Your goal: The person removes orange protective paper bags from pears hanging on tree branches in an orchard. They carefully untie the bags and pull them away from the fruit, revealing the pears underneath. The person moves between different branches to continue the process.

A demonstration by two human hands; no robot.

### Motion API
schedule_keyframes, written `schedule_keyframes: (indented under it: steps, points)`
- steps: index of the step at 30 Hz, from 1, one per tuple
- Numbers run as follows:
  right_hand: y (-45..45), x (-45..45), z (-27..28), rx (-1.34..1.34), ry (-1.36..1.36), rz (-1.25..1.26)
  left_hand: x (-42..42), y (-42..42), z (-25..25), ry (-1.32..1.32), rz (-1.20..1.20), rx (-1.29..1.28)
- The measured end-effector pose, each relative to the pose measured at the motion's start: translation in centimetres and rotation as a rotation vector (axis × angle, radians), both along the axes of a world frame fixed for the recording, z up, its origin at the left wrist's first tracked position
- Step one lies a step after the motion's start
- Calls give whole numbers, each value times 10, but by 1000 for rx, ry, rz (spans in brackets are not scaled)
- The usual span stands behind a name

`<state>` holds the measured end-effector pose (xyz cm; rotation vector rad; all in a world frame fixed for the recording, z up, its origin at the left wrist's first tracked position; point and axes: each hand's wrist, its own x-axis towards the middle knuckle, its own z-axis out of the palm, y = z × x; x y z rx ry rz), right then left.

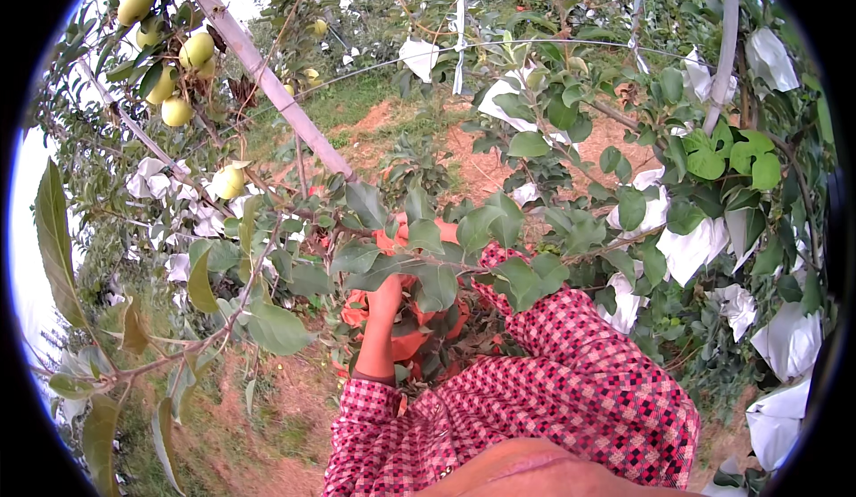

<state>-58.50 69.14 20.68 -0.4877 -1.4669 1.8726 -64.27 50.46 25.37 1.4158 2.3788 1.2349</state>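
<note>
Behind a leafy branch (498, 223) of an apple tree, both of my hands reach into the foliage. My left hand (386, 291) is bent at the wrist beside red-orange paper (354, 310), and leaves cover its fingers. Only a strip of my right hand (447, 231) shows between the leaves, close to another piece of red-orange paper (388, 239). Whether either hand grips anything is hidden. More crumpled red-orange paper (409, 344) hangs or lies below the hands, among leaves and stems. My checked sleeves (568, 330) come in from below.
Pale green apples (196, 50) hang in a cluster at upper left, near a slanting wooden pole (267, 76). White paper bags (692, 246) hang on the branches at right. A wire (374, 66) crosses above the hands. A twig with long leaves (194, 346) juts in at left.
</note>
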Motion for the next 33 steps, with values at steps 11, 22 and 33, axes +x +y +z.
schedule_keyframes:
  steps: [11, 22, 33]
  points:
    - [0, -8, -15, -1, 1, 5, 10, -10, 14, -141, 64, -116]
    - [-4, -13, -23, 9, -5, 10, 2, -20, -13, -57, 120, -121]
    - [5, -16, -41, 68, 16, -13, 25, -24, 3, -107, 73, -57]
